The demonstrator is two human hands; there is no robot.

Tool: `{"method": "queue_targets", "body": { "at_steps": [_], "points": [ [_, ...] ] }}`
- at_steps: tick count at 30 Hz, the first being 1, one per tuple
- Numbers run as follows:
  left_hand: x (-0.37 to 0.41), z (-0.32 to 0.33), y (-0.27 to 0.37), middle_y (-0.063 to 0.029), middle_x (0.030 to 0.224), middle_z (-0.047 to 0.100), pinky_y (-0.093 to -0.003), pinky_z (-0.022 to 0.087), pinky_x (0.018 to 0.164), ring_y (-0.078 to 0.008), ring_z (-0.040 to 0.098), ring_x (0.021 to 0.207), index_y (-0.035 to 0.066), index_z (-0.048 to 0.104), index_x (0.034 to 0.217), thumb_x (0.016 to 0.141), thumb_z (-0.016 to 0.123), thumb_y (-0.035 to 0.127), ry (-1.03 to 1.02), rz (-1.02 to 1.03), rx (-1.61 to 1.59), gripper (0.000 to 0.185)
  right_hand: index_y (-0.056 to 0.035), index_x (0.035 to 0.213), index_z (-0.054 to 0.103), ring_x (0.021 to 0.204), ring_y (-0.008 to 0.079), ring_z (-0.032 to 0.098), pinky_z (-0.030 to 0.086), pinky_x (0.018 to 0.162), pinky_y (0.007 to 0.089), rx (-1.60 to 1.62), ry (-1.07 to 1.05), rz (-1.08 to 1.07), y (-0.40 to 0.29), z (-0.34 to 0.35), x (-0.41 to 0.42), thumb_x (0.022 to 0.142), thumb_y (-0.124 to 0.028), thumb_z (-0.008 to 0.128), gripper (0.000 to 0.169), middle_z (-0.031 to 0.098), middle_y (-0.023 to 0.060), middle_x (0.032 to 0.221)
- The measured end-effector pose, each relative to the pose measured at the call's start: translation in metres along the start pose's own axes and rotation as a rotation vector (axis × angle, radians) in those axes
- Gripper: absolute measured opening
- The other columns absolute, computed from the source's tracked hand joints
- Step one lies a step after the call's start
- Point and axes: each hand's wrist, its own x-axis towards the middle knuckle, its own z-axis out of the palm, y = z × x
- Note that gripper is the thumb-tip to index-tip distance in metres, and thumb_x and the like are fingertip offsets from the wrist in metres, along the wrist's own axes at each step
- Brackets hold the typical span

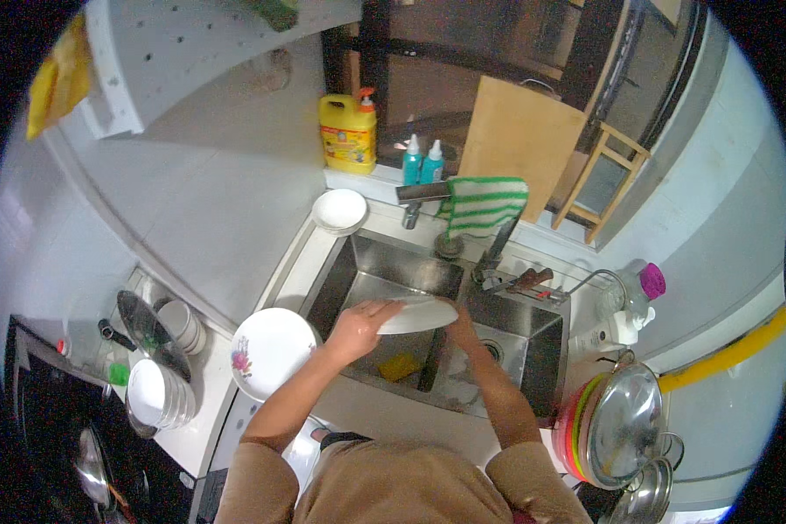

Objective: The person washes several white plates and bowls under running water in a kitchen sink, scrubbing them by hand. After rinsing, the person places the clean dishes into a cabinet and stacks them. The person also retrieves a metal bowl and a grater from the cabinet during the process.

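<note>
Between my two hands, a white plate is held tilted above the double-basin steel sink. My left hand grips its left edge, fingers over the upper face. At the opposite edge is my right hand, its fingers partly hidden by the plate. A yellow sponge lies in the left basin below. Close to my left forearm, a white plate with a floral print rests on the counter to the left, its right edge partly covered by the arm.
A faucet with a green-striped cloth stands behind the sink. White bowls sit at the back-left corner, and stacked bowls at the left. Lidded cookware and colored basins crowd the right. A knife lies behind the right basin.
</note>
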Motion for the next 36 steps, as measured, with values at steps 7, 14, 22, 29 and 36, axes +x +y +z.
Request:
{"method": "queue_targets", "body": {
  "at_steps": [7, 14, 22, 29, 36],
  "points": [
    [0.000, -0.041, 0.030, -0.0096, 0.103, 0.055, -0.0333, 0.044, 0.078, -0.0254, 0.053, 0.092, 0.008, 0.052, 0.106, 0.054, 0.054, -0.004, 0.176, 0.203, 0.090, 0.053, -0.0064, 0.104, 0.054, 0.086, 0.0225, 0.058, 0.044, 0.075, 0.0322, -0.405, 0.272, -0.376, -0.065, -0.031, -0.016, 0.067, -0.006, 0.061, 0.037, 0.060, 0.0117, 0.093],
    [-0.031, 0.009, 0.011, -0.0103, 0.100, 0.055, -0.0330, 0.048, 0.072, -0.0242, 0.055, 0.090, 0.009, 0.047, 0.111, 0.056, 0.054, -0.005, -0.031, 0.002, 0.168, 0.057, -0.0054, 0.102, 0.055, 0.079, 0.0283, 0.059, 0.047, 0.066, 0.0350, -0.731, 0.093, -0.043, 0.015, -0.016, -0.044, 0.067, -0.001, 0.054, 0.034, 0.059, 0.0172, 0.086],
    [-0.018, -0.036, 0.045, -0.0090, 0.100, 0.055, -0.0313, 0.048, 0.070, -0.0247, 0.055, 0.089, 0.010, 0.049, 0.109, 0.053, 0.057, -0.002, 0.187, 0.061, 0.205, 0.058, -0.0059, 0.101, 0.055, 0.069, 0.0288, 0.057, 0.045, 0.060, 0.0376, -0.474, 0.452, -0.556, -0.065, -0.029, -0.047, 0.066, -0.003, 0.055, 0.035, 0.059, 0.0139, 0.086],
    [-0.054, -0.019, -0.018, -0.0101, 0.095, 0.055, -0.0354, 0.047, 0.064, -0.0279, 0.056, 0.078, 0.013, 0.053, 0.101, 0.066, 0.056, 0.008, -0.001, -0.210, 0.136, 0.035, 0.0003, 0.098, 0.056, 0.060, 0.0288, 0.055, 0.044, 0.053, 0.0364, -0.774, 0.212, -0.104, -0.059, 0.015, -0.056, 0.077, -0.018, 0.052, 0.028, 0.056, 0.0183, 0.067],
    [-0.065, -0.112, -0.065, -0.0191, 0.078, 0.058, -0.0393, 0.044, 0.063, -0.0337, 0.056, 0.072, 0.005, 0.055, 0.089, 0.075, 0.054, 0.022, 0.215, -0.515, 0.002, 0.022, 0.0002, 0.092, 0.052, 0.063, 0.0324, 0.055, 0.043, 0.058, 0.0417, -0.833, 0.167, -0.180, -0.126, 0.080, -0.032, 0.081, -0.027, 0.045, 0.030, 0.055, 0.0199, 0.070]
  ]
}}
